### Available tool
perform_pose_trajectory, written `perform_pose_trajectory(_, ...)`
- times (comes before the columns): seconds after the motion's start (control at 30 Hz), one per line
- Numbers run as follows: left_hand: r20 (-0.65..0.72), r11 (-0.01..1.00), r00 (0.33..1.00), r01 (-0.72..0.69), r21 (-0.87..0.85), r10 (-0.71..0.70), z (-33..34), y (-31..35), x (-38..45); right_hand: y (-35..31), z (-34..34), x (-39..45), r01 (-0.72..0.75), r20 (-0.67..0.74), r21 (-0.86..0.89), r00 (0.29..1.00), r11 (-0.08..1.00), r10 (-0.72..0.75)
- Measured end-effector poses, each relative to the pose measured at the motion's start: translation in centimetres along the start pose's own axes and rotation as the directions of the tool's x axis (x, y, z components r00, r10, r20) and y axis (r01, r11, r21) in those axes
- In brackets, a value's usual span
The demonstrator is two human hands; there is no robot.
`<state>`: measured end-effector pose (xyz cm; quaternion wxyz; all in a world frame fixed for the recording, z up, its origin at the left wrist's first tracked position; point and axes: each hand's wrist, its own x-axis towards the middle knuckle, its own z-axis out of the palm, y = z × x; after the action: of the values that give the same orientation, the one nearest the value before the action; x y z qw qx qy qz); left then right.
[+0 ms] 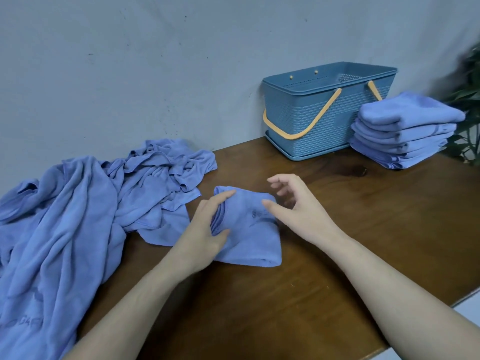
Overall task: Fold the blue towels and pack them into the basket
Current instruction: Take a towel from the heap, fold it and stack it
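two bare forearms reaching in from the bottom edge, over the brown wooden desk (298,294). left hand (205,229) resting at the left edge of a folded blue towel (249,229), fingers straight and laid along its stacked layers, thumb lying on the cloth (pressing rather than pinching, as far as can be seen). right hand (296,203) hovering at the towel's right side, fingers loosely curled and spread, gripping nothing; thumb tip just above or brushing the top of the towel, contact not clear. folded towel lying flat in the middle of the desk, a faint dark print showing on its top face. sprawling across the left part of the desk and over its edge, a heap of unfolded blue towels (85,209), crumpled, one corner lying close to the folded towel. standing at the back right against the grey wall (155,61), a blue woven-pattern basket (319,126) with orange handles hanging down, nothing visible inside. sitting just right of the basket and touching or nearly touching it, a stack of folded blue towels (405,131). showing at the far right edge, green leaves of a plant (470,100), blurred.
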<state>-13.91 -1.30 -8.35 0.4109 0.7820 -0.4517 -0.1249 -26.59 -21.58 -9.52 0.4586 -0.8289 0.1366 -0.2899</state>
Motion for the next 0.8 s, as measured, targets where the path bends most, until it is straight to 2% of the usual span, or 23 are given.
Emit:
perform_pose_trajectory(0.1, 0.076, 0.991, 0.988, -0.136, -0.003, 0.136, -0.1, 1.8, 1.5, 0.0, -2.2, 0.9, 0.1, 0.113, -0.092, 0.99, 0.991, -0.09)
perform_pose_trajectory(0.17, 0.117, 0.979, 0.972, -0.198, -0.049, 0.203, -0.1, 3.1, 2.7, 0.1, -4.3, 1.6, 0.009, 0.206, -0.081, 0.978, 0.997, 0.008)
perform_pose_trajectory(0.23, 0.156, 0.96, 0.948, -0.27, -0.068, 0.278, 0.3, 4.4, 4.0, 0.4, -6.5, 1.7, -0.137, 0.32, 0.007, 0.939, 0.991, 0.128)
perform_pose_trajectory(0.33, 0.182, 0.944, 0.929, -0.3, -0.138, 0.322, 2.1, 6.4, 5.6, 1.2, -9.5, 0.8, -0.272, 0.386, 0.19, 0.904, 0.943, 0.183)
perform_pose_trajectory(0.47, 0.107, 0.945, 0.948, -0.281, -0.171, 0.301, 5.6, 8.4, 7.9, 2.8, -13.2, -1.0, -0.289, 0.238, 0.303, 0.946, 0.908, 0.221)
perform_pose_trajectory(0.57, 0.165, 0.938, 0.984, -0.007, -0.348, 0.069, 8.8, 9.0, 10.0, 4.6, -16.5, -1.8, -0.282, 0.128, 0.226, 0.957, 0.932, 0.258)
perform_pose_trajectory(0.63, 0.212, 0.92, 0.977, 0.113, -0.375, -0.033, 11.5, 9.3, 11.3, 5.8, -18.9, -2.2, -0.305, 0.086, 0.152, 0.952, 0.94, 0.295)
perform_pose_trajectory(0.7, 0.222, 0.912, 0.974, 0.123, -0.391, -0.036, 14.6, 10.2, 12.6, 7.0, -21.5, -2.3, -0.327, 0.029, 0.063, 0.945, 0.943, 0.326)
perform_pose_trajectory(0.8, 0.183, 0.918, 0.983, 0.055, -0.393, 0.02, 19.1, 12.2, 14.8, 9.0, -25.5, -2.1, -0.36, -0.062, -0.125, 0.933, 0.924, 0.355)
